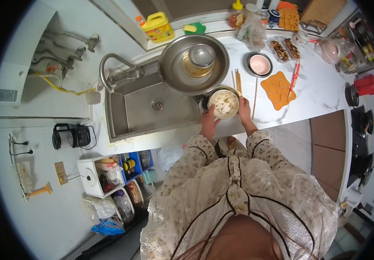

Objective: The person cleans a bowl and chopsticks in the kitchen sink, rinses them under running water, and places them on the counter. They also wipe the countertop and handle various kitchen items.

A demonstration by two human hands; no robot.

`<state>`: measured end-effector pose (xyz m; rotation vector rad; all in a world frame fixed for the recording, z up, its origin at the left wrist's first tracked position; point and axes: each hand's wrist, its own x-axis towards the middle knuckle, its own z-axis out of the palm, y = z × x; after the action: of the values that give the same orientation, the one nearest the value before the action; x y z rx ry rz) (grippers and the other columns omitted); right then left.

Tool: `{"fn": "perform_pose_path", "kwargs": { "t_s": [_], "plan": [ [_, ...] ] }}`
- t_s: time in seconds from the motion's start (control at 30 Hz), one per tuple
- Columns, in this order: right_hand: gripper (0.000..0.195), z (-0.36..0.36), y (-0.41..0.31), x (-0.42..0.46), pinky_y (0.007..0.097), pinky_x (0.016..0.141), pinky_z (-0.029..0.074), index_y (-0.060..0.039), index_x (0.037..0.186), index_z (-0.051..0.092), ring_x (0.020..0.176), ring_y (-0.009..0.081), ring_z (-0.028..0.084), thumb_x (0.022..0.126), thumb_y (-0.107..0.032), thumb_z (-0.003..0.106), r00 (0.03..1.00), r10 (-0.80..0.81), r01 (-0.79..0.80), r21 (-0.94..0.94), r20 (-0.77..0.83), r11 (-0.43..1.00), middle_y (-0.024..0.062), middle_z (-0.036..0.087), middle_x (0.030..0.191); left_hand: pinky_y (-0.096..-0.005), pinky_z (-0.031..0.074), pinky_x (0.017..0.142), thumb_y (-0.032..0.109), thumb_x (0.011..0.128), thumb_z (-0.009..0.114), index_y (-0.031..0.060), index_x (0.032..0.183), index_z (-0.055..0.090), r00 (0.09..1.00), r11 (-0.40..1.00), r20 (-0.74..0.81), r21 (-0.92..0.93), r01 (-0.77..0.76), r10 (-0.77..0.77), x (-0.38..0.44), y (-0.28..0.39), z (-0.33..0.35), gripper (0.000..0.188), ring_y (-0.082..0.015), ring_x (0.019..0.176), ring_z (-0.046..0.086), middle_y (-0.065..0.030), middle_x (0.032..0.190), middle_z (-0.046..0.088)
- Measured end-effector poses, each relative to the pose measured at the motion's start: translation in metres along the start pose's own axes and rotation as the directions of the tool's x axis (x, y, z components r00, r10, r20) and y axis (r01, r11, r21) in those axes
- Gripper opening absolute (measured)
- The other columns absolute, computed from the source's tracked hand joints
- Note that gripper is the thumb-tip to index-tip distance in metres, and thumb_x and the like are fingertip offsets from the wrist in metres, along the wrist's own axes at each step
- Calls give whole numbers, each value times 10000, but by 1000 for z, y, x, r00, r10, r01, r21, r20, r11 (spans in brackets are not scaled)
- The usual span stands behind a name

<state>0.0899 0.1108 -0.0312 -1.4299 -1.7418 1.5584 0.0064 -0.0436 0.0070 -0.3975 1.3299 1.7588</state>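
A pale bowl (224, 104) with whitish and brownish contents is held between my two hands at the counter's front edge, right of the sink. My left hand (209, 121) grips its left side, and my right hand (244, 110) its right side. A dark rim shows behind the bowl; whether it belongs to another dish, I cannot tell. Chopsticks (238, 81) lie just beyond it, with one more thin stick (255, 99) to the right. The large steel basin (174, 76) behind holds a smaller metal bowl (202, 55) and some brownish liquid.
The steel sink (157, 120) and its faucet (104, 70) are at left. Rightward on the marble-patterned counter (316, 94) are an orange mat (278, 91), a pink bowl (260, 64) in a dark one, and trays of brown food (279, 51). A yellow jug (158, 27) stands behind.
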Motion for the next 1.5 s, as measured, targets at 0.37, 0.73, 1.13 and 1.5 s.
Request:
{"fn": "perform_pose_path", "kwargs": {
  "t_s": [0.37,0.73,1.13,1.5],
  "plan": [
    [536,-11,-52,-32,351,904,388,62,1148,492,1058,300,511,912,-411,405,947,3,10,36,-321,999,224,528,1141,-243,435,672,502,804,579,131,1006,488,997,991,68,-133,31,-22,16,68,-44,432,-66,626,382,25,715,388],
    [670,24,-96,88,298,792,458,119,1123,495,942,224,591,762,-417,667,970,-126,146,-82,207,986,215,603,1032,-304,489,690,244,788,653,104,1090,503,1000,976,-1,-215,11,-12,99,144,-85,366,-144,864,565,-53,989,578],
    [243,67,-110,123,263,558,424,42,942,605,610,120,529,740,-92,596,902,-78,125,-83,424,989,52,613,762,-338,464,785,134,775,547,77,1228,394,996,994,-15,71,-83,84,92,142,-107,482,-197,1002,522,-62,1139,500],
    [269,122,-111,59,331,638,472,63,933,605,688,205,604,727,-109,615,900,-88,128,-64,427,990,129,642,768,-352,501,802,33,791,513,5,1203,394,989,992,-126,-90,-84,72,24,157,-173,430,-231,956,562,-106,1063,544]
  ]
}}
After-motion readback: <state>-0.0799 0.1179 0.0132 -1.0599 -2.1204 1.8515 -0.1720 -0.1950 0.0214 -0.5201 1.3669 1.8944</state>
